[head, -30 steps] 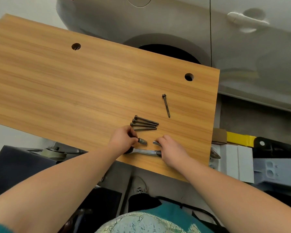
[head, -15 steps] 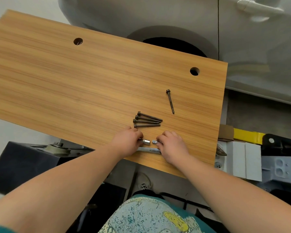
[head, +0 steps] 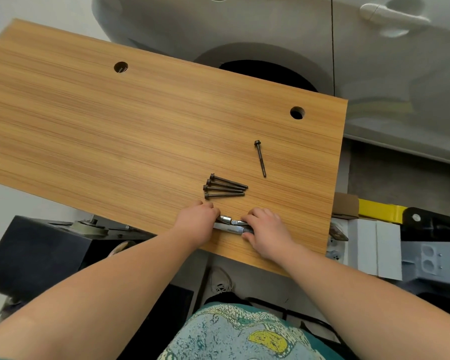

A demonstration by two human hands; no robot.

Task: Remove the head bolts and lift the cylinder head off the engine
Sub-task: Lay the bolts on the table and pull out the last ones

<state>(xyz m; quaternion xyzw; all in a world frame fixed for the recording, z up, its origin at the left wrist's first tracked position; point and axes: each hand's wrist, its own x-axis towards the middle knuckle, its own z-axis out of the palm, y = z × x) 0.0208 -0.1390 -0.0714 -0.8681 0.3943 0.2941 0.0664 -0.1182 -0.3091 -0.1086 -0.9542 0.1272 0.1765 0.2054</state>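
Note:
Several dark head bolts (head: 225, 187) lie side by side on the wooden board (head: 115, 141), heads to the left. One more bolt (head: 260, 158) lies apart, farther back and to the right. Just below the bolts, my left hand (head: 198, 222) grips one end of a chrome ratchet with a socket (head: 230, 222) near the board's front edge. My right hand (head: 266, 228) grips the tool's other end. Both hands curl over it and hide most of it. No engine or cylinder head is in view.
A grey car (head: 322, 61) with its wheel arch stands behind the board. A dark box (head: 37, 253) sits lower left. White and grey parts (head: 374, 245) and a yellow piece (head: 379, 210) lie to the right. The board has two round holes (head: 297, 112).
My two hands have drawn closer together on the chrome tool, the socket now nearly touching the right hand's end. The bolts have not moved on the board.

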